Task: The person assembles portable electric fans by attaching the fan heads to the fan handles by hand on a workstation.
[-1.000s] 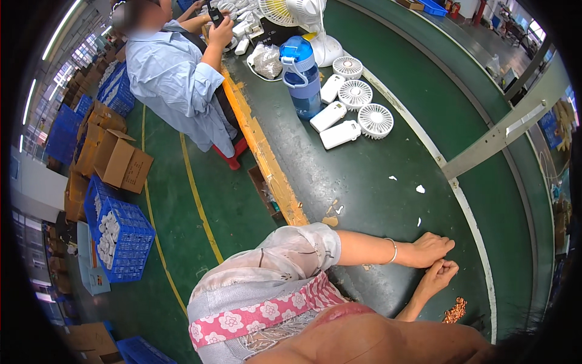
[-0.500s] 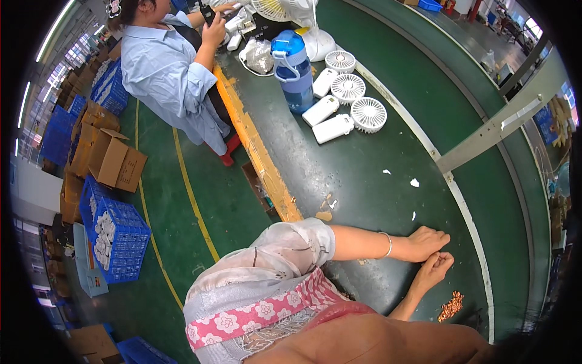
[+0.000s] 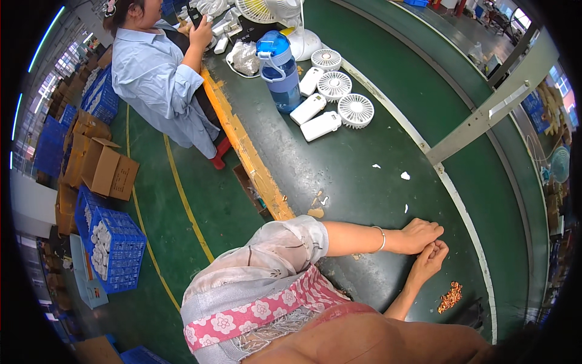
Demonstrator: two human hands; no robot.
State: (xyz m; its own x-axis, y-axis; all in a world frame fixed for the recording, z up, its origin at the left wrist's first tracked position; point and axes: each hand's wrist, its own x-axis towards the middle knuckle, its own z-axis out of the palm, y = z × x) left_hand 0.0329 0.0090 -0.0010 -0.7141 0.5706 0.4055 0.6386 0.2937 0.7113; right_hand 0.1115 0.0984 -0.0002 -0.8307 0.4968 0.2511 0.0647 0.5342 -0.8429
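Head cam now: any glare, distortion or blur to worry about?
Head view: grey glare on the dark green tabletop, alongside its worn yellow-orange edge; fisheye bends the long white edging strip into a curve, corners black. Head view: bare left hand and bare right hand look fairly sharp; detail at their fingertips is too small to tell.

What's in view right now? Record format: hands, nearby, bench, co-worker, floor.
left hand: fingers curled, contents hidden; silver-coloured bracelet on wrist
right hand: fingers bent, close by the left; contents hidden
nearby: pile of small copper-coloured pieces
bench: dark green tabletop; translucent blue bottle; three round white fan heads beside three white oblong casings
co-worker: person in light-blue shirt, holding black handheld device
floor: blue plastic crate holding white parts; open brown cardboard box
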